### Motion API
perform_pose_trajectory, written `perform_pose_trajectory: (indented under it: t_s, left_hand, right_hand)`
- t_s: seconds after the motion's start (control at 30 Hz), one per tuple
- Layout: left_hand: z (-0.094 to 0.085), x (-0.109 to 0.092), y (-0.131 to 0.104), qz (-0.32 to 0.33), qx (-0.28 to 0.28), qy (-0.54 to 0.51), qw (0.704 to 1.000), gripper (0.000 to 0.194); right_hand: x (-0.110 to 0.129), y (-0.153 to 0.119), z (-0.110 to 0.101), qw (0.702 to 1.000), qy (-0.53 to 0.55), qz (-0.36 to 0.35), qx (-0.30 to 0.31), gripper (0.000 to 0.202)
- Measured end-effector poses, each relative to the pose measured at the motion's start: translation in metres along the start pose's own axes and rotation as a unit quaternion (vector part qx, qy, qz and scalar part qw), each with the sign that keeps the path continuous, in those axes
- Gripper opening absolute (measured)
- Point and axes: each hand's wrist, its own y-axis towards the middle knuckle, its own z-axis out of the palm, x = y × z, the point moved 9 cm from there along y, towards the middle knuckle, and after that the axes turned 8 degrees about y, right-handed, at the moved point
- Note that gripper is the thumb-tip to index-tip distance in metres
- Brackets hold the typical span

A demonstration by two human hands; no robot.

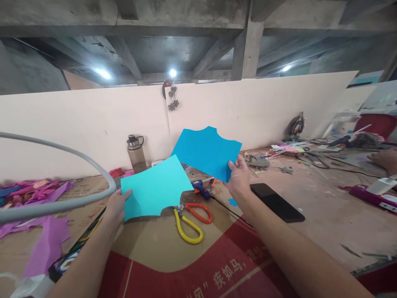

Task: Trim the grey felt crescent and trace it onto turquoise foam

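Observation:
My left hand (117, 206) pinches the left edge of a light turquoise sheet (156, 188) with curved cut-outs along its edges. In my right hand (239, 174) is a darker blue sheet (207, 151), gripped at its lower right corner and also cut in curves. The turquoise sheet overlaps the blue one's lower left corner. Below them, scissors (190, 223) with one red and one yellow handle lie on the cardboard, their blades partly hidden. A blue glue gun (202, 189) sits between the sheets and the scissors, next to a small blue cut-out (232, 202).
A black phone (277, 202) lies right of my right forearm. A water bottle (136, 153) stands by the white partition (77, 124). Pink and purple scraps (37, 192) and a grey curved tube (93, 165) are at left. Another person's hand (383, 159) rests at far right, near a purple power strip (372, 196).

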Motion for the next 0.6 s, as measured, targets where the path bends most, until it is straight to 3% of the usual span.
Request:
perform_pose_trajectory:
  t_s: [0.2,0.6]
  left_hand:
    - [-0.004,0.002,0.000,0.001,-0.022,0.017,1.000,0.012]
    - [0.000,0.006,-0.001,-0.063,-0.007,-0.034,0.997,0.014]
  right_hand:
    - [0.006,0.010,-0.016,0.998,-0.020,-0.036,-0.050,0.039]
    - [-0.009,0.008,-0.012,1.000,0.011,-0.009,-0.017,0.038]
